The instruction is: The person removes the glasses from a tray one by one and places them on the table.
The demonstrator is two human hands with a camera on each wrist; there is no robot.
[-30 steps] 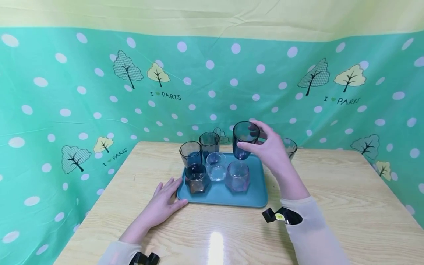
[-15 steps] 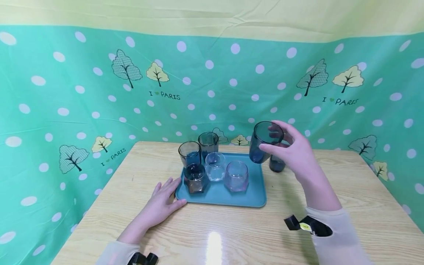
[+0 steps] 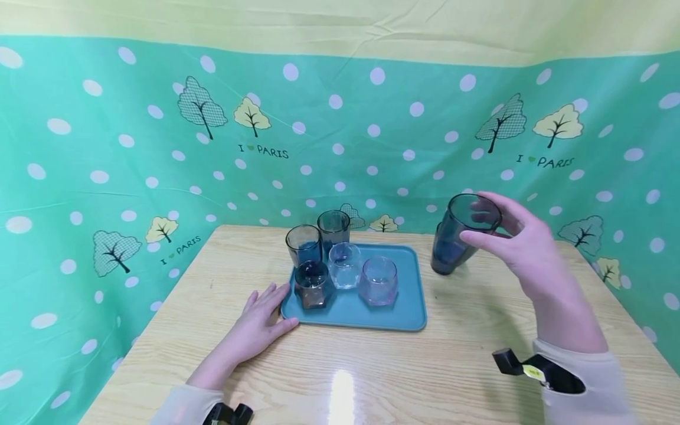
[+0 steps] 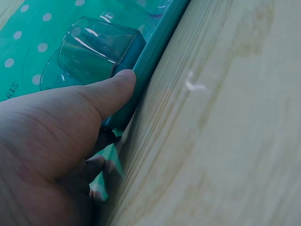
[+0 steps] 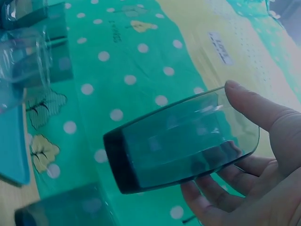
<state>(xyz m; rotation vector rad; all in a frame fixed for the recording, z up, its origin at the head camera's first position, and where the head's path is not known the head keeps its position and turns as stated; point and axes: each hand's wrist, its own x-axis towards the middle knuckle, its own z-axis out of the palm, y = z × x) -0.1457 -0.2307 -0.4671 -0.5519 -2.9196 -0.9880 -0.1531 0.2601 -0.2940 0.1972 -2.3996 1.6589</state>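
Note:
My right hand (image 3: 523,242) holds a dark blue-grey glass tumbler (image 3: 470,233) near its rim, tilted and raised to the right of the tray. In the right wrist view, the thumb is on one side of this tumbler (image 5: 174,141) and the fingers are on the other. Behind it, partly hidden, a similar tumbler (image 3: 439,262) stands on the table. My left hand (image 3: 257,324) rests at the near left corner of the blue tray (image 3: 409,310), fingers extended along its side. In the left wrist view the thumb lies on the tray rim (image 4: 141,80).
Several glasses are on the tray: two dark tumblers (image 3: 304,248) at the back left, a brown faceted glass (image 3: 313,289), a clear glass (image 3: 345,268) and a pinkish glass (image 3: 379,283). A dotted green curtain (image 3: 340,136) hangs behind the wooden table (image 3: 414,378).
My right hand has carried the dark tumbler from above the tray's back right to the right, in front of the tumbler standing on the table. My left hand stays at the tray corner.

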